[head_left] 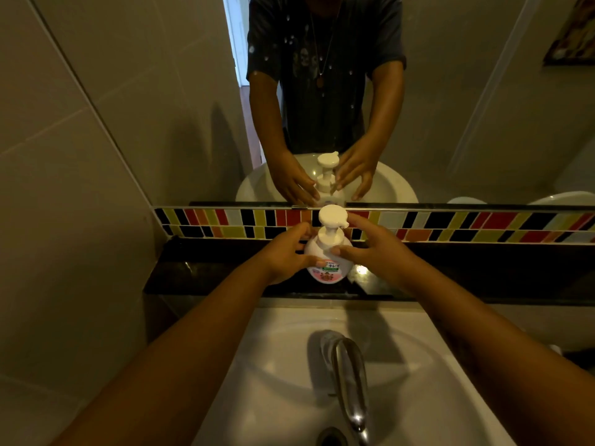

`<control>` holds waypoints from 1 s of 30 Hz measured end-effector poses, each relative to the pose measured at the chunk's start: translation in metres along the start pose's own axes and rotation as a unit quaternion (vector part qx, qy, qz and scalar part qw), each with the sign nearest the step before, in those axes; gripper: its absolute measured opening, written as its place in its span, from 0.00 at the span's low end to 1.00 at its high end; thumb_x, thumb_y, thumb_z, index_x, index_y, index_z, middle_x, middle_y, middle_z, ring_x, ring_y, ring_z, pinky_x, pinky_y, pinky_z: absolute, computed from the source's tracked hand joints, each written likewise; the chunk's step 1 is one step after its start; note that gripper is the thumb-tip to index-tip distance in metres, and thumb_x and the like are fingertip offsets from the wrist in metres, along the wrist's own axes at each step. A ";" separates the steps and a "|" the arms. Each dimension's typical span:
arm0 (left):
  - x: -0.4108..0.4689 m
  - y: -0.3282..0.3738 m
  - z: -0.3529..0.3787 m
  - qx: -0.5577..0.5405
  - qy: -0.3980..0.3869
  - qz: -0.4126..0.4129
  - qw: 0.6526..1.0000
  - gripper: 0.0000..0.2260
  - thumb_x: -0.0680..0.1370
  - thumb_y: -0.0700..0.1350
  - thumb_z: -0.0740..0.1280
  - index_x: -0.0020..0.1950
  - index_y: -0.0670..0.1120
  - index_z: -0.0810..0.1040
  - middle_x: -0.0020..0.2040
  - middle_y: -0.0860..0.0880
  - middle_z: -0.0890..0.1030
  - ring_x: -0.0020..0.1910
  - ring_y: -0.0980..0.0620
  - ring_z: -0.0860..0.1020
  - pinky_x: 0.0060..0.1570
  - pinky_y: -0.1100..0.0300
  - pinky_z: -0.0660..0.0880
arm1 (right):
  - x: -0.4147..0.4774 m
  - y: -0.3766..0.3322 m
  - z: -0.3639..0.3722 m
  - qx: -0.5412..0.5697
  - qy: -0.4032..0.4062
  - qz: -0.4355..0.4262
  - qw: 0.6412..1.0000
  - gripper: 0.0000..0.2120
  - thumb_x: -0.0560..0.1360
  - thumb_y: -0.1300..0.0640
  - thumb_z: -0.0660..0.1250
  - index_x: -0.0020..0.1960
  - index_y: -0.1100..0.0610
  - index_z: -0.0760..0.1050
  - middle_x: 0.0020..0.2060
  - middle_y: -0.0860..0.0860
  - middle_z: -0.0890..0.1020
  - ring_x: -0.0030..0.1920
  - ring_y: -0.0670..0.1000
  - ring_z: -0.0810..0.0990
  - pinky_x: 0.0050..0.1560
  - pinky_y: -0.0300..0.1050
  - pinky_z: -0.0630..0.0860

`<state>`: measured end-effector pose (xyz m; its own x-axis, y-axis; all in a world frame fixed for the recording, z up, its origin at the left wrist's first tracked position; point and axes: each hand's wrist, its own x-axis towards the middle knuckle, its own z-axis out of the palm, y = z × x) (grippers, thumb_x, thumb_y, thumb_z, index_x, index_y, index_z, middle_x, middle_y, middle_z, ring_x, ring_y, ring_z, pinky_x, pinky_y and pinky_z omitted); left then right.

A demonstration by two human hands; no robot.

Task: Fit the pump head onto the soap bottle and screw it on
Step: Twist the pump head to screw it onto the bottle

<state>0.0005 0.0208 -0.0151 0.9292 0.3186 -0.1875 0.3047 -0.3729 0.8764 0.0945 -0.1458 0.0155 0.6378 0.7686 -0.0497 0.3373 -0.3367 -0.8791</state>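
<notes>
Glossy plastic bottle (326,255) (polished ledge (199,275))

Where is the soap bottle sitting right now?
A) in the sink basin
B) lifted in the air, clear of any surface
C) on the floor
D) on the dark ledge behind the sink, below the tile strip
D: the soap bottle stands upright on the dark ledge between the sink and the coloured tile strip, pump head on top, with the left hand and right hand at its sides.

"キレイ" on soap bottle (326,263) label
</notes>
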 end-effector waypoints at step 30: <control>-0.003 0.001 0.004 -0.026 0.008 -0.001 1.000 0.28 0.73 0.38 0.73 0.70 0.51 0.68 0.69 0.48 0.75 0.67 0.46 0.74 0.64 0.44 0.74 | 0.010 0.007 0.022 -0.125 0.044 -0.014 0.991 0.27 0.71 0.47 0.70 0.68 0.46 0.68 0.65 0.50 0.75 0.68 0.54 0.71 0.65 0.61 0.72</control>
<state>-0.0007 0.0162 -0.0156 0.9247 0.3338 -0.1829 0.2956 -0.3270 0.8976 0.0877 -0.1287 -0.0015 0.6800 0.7329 0.0235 0.5089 -0.4487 -0.7346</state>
